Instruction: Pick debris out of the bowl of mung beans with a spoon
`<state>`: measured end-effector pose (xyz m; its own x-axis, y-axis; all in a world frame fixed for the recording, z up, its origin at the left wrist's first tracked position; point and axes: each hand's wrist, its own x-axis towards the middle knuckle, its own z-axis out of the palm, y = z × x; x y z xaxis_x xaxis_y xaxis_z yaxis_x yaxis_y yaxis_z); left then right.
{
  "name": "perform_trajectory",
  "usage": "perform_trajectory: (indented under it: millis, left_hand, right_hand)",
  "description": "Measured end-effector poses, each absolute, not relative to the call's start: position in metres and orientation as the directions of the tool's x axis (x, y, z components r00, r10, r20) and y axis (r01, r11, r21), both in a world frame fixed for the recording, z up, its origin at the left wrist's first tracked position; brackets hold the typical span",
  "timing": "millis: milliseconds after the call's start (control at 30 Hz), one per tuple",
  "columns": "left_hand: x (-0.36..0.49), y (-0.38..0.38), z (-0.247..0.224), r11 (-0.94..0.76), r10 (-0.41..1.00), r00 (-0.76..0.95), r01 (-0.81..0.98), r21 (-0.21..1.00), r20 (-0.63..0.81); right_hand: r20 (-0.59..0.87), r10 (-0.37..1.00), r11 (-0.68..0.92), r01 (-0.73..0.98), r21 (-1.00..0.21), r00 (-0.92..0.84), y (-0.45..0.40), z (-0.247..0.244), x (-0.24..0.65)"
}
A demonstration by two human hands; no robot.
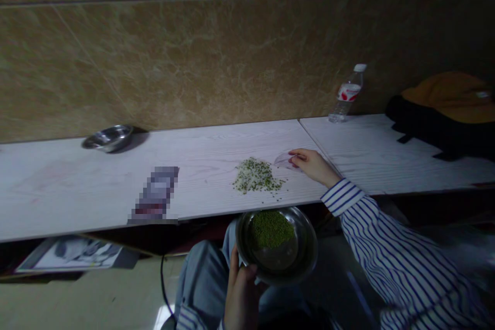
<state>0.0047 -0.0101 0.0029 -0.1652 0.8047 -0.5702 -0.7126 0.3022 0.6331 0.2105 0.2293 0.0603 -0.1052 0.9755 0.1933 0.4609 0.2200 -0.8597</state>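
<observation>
My left hand [244,283] grips the near left rim of a metal bowl [309,247], which sits above my lap just below the counter edge. Inside it lie green mung beans [273,229], heaped toward the far side. On the counter is a loose pile of white grains, likely rice, mixed with mung beans [255,175]; a few beans are scattered round it. To the right of the pile, my right hand [307,161] pinches a thin, clear plastic piece [282,160] whose exact kind I cannot make out.
A second metal bowl [110,139] rests tilted near the wall at left. A blurred-out flat item [157,193] lies left of the pile. Toward the back right stands a water bottle [347,94], beside a black and orange bag or cloth [448,105]. Under the counter is an open drawer [77,253].
</observation>
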Motion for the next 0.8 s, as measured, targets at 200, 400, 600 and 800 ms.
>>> perform_trajectory:
  millis: [200, 400, 600, 800]
  left_hand:
    - [0.003, -0.011, 0.001, 0.285, 0.815, -0.177, -0.706, 0.648, -0.552]
    - [0.006, -0.013, 0.001, 0.306, 0.815, -0.157, -0.7, 0.645, -0.557]
    - [0.009, -0.016, 0.008, 0.283, 0.833, -0.15, -0.711, 0.644, -0.532]
    - [0.013, -0.017, 0.01, 0.298, 0.835, -0.126, -0.716, 0.632, -0.536]
  right_hand:
    - [0.138, 0.974, 0.202, 0.423, -0.883, -0.178, 0.213, 0.07, 0.21]
    - [0.12, 0.969, 0.199, 0.402, -0.894, -0.215, 0.197, 0.071, 0.213]
    - [0.118, 0.96, 0.212, 0.382, -0.899, -0.255, 0.183, 0.072, 0.21]
    - [0.116, 0.954, 0.218, 0.376, -0.901, -0.276, 0.166, 0.078, 0.21]
